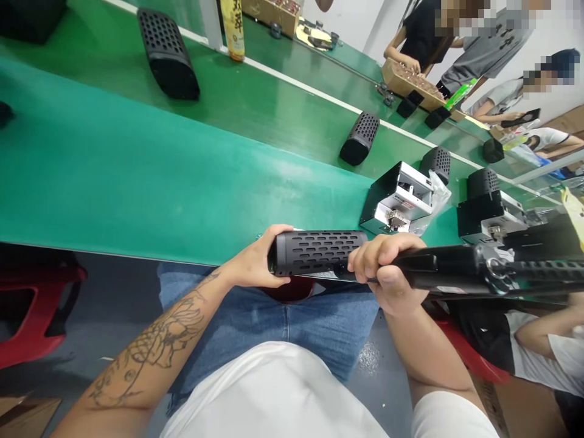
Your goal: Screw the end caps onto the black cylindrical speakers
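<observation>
A black speaker shell (317, 251) with rows of slots lies sideways in front of me, just off the near edge of the green belt. My left hand (255, 266) wraps round its left end. My right hand (387, 271) is closed round the handle of a black electric screwdriver (460, 275), whose body runs off to the right. The tool's tip meets the shell's right end, hidden under my fingers.
The green conveyor belt (137, 176) carries more black speaker shells (168, 52) (360, 137). Two black-and-white screw feeder boxes (396, 198) (490, 213) stand at its near right edge. A yellow bottle (232, 27) stands at the back. Other people sit at the far right, one right beside me.
</observation>
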The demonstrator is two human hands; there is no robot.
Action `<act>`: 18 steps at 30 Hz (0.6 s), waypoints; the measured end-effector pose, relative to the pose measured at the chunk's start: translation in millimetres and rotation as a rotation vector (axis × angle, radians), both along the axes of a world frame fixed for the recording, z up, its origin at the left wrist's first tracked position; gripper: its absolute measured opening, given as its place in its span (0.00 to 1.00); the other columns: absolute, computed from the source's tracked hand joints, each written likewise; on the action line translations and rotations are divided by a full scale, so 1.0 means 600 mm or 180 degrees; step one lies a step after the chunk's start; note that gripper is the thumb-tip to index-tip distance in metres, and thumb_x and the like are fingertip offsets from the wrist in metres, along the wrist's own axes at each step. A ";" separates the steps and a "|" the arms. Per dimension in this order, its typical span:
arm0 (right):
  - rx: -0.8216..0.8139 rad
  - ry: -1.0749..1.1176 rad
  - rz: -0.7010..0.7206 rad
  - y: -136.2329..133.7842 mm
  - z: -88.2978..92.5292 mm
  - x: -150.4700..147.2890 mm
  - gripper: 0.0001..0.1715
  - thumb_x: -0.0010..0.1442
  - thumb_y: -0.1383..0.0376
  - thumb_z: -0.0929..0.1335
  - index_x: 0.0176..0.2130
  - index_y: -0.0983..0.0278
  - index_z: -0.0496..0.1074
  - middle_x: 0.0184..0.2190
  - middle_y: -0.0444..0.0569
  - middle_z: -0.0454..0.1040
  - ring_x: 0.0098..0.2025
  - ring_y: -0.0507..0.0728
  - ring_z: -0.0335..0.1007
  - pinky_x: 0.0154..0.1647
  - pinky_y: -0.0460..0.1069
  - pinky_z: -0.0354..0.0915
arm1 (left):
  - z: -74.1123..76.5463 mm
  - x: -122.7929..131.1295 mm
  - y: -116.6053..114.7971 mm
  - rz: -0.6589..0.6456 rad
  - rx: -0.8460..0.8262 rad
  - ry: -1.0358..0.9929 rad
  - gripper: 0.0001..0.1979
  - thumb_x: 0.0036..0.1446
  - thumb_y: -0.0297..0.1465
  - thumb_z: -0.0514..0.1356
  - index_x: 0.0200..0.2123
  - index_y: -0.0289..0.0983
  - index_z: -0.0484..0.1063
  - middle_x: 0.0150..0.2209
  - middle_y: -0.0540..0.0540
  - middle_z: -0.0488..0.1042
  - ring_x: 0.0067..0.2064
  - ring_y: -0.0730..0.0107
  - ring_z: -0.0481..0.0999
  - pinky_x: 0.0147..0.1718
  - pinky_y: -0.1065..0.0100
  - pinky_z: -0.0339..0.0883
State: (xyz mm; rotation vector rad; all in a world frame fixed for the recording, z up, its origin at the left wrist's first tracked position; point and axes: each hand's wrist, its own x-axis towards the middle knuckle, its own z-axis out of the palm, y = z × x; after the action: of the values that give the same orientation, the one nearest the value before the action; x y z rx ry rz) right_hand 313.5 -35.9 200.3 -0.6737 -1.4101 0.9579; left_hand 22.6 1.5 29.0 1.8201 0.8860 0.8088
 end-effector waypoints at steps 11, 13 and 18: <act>-0.0181 -0.0217 0.0356 0.007 -0.004 0.000 0.27 0.71 0.51 0.88 0.34 0.54 0.75 0.22 0.35 0.74 0.17 0.52 0.68 0.23 0.50 0.77 | 0.003 0.001 -0.002 0.0033 0.0015 0.0044 0.61 0.53 0.40 0.86 0.85 0.50 0.64 0.80 0.38 0.79 0.76 0.36 0.88 0.75 0.45 0.87; -0.0180 -0.0202 0.0372 0.010 -0.009 0.001 0.26 0.71 0.51 0.88 0.34 0.54 0.75 0.22 0.35 0.74 0.18 0.52 0.69 0.23 0.50 0.78 | 0.000 0.001 -0.004 0.0082 0.0035 0.0069 0.61 0.53 0.39 0.87 0.85 0.50 0.65 0.80 0.38 0.79 0.76 0.36 0.88 0.76 0.45 0.87; -0.0093 -0.0299 0.0444 0.005 -0.030 0.002 0.21 0.72 0.54 0.87 0.38 0.54 0.79 0.24 0.37 0.78 0.20 0.52 0.72 0.26 0.50 0.81 | -0.010 0.000 -0.008 0.0089 0.0120 0.0070 0.60 0.55 0.39 0.86 0.85 0.50 0.63 0.78 0.37 0.81 0.74 0.36 0.90 0.75 0.43 0.87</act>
State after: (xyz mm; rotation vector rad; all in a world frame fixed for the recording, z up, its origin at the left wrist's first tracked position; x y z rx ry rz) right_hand 314.5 -33.0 182.0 -0.6556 -1.5445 1.0694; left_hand 22.4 -3.5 23.0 1.8561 0.9175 0.8296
